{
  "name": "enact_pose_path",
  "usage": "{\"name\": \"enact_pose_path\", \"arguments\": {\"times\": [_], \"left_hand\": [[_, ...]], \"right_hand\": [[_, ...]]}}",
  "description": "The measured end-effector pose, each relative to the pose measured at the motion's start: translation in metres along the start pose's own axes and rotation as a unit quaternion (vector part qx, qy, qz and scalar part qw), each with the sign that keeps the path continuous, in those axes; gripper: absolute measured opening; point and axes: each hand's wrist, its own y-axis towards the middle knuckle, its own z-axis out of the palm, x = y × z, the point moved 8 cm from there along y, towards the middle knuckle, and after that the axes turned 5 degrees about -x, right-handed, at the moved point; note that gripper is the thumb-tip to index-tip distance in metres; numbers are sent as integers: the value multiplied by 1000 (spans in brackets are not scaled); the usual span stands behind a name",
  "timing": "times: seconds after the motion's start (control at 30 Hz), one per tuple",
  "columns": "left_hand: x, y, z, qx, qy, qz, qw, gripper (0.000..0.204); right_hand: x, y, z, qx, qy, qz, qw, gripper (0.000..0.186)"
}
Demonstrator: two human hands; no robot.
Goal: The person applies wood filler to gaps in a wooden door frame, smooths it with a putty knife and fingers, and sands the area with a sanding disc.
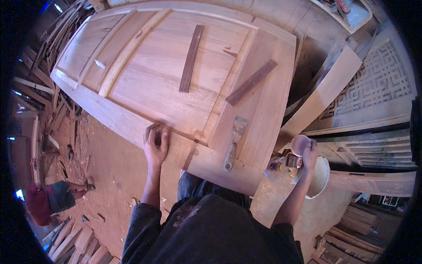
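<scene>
A large wooden panelled door (167, 53) lies flat in front of me. My left hand (156, 143) is at its near edge, fingers curled and tips against the inner groove of the frame; anything between them is too small to make out. To the right, off the door, my right hand (310, 155) grips a round pinkish cup-like container (300, 145) by its side. A putty knife (235, 143) with a worn blade rests on the door's near right part. Two dark wood strips, one on the panel (191, 59) and one angled across the frame (251, 82), lie farther away.
Below my right hand are a small bottle (276, 166), a dark box (293, 161) and a white bucket (323, 178). Boards and a carved lattice panel (373, 83) stand at right. Scrap wood (57, 110) piles up at left, where another person (50, 202) is partly visible.
</scene>
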Motion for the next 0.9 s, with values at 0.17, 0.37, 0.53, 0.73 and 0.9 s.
{"name": "enact_pose_path", "arguments": {"times": [0.17,0.37,0.53,0.73,0.9], "left_hand": [[-1,0,0,2,0,1,1000,23],[1,2,-2,11,-1,13,1000,20],[6,5,-6,34,-64,10,997,21],[72,67,-55,18,-213,9,977,21],[178,158,-125,-63,-111,37,991,24]], "right_hand": [[17,-69,-32,-134,236,88,958,39],[89,-154,3,-78,277,36,957,26],[199,-244,20,-138,57,-196,969,20],[285,-340,145,-28,-51,-376,925,26],[267,-345,192,-21,-135,-304,943,49]]}}
